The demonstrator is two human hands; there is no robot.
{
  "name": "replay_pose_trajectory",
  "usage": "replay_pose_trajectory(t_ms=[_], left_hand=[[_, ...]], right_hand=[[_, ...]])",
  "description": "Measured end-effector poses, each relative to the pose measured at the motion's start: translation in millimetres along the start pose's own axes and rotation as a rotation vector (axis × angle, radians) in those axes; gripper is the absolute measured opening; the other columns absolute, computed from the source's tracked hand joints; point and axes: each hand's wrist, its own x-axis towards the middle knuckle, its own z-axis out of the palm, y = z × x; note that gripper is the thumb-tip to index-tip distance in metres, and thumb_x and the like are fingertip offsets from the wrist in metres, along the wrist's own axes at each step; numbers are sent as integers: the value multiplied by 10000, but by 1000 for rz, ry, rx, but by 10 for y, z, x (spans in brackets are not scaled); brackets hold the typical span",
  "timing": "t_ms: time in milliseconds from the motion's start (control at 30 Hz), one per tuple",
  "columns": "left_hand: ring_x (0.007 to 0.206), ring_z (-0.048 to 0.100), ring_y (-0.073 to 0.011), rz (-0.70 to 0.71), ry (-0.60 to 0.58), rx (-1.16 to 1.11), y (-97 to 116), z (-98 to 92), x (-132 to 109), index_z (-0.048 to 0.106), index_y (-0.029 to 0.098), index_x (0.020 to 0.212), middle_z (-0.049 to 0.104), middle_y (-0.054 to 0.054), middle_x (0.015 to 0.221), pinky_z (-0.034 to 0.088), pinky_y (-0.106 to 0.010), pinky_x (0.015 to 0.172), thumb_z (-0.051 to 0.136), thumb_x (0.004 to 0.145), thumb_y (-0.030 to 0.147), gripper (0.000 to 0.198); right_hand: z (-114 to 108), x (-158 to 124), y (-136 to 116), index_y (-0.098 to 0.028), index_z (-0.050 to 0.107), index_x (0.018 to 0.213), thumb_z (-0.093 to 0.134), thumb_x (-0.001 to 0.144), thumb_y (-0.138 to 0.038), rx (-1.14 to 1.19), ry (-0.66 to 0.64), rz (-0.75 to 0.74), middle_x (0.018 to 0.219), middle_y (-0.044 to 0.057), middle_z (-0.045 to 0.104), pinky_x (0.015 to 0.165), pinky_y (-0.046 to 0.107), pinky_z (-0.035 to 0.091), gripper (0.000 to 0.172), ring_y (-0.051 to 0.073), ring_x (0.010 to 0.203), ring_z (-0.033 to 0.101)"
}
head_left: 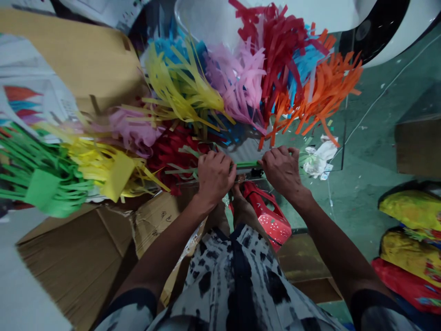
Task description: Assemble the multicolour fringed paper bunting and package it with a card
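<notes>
In the middle of the head view, my left hand (215, 175) is closed on one end of a narrow green strip (248, 164). My right hand (281, 169) grips the other end, so the strip runs straight between them. Whether it is paper or cloth I cannot tell. Beside my left hand lies a dark red fringed bundle (168, 151) with some pale green strands. Beyond my hands are fringed bundles in yellow (175, 82), pink (237, 82), red (272, 55) and orange (320, 92). My fingertips are partly hidden under my knuckles.
Green (44, 188) and yellow (119, 172) fringed bundles lie at left, near a cardboard box (76, 257). A red plastic stool-like item (268, 214) stands below my hands. Crumpled white paper (320, 158) is at right, and yellow and red bags (409, 253) sit farther right.
</notes>
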Motion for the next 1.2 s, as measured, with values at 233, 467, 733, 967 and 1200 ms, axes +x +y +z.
replay_pose_trajectory(t_ms=[233,467,733,967,1200], left_hand=[[1113,602,-304,68,45,-19,150,35,-14,685,249,1203,739,-98,1173,386,-506,1016,569,1019,250,217],[1128,645,-239,276,62,-12,124,190,-133,703,221,1219,785,-46,1182,393,-460,1049,479,1082,244,264],[1286,603,-272,195,238,6,-406,-50,-399,738,306,1179,785,-4,1180,226,-616,1253,605,989,200,255],[1134,634,-266,298,242,19,39,-2,-248,719,219,1215,764,-82,1188,472,-451,1025,600,1013,215,234],[980,612,-248,273,75,-66,178,285,7,709,139,1068,737,-100,1053,512,-351,849,613,1005,212,136]], right_hand=[[73,-141,-81,-199,718,1010,541,1043,-333,22,198,117,1015,108,756,1045,507,297,225,304,1073,585],[186,-424,-294,-314,649,1410,527,1039,-180,119,301,-123,1343,20,749,1079,461,286,412,239,1159,637],[224,-519,-8,-279,670,1398,572,996,-123,11,327,-87,1360,4,741,1077,459,276,442,236,1149,663],[168,-427,-103,-231,732,1271,580,981,-150,37,362,-64,1284,35,779,1063,474,286,337,263,1141,661],[167,-304,-105,-261,752,1140,627,1005,-220,61,345,-57,1197,29,796,1079,464,262,189,252,1172,622]])
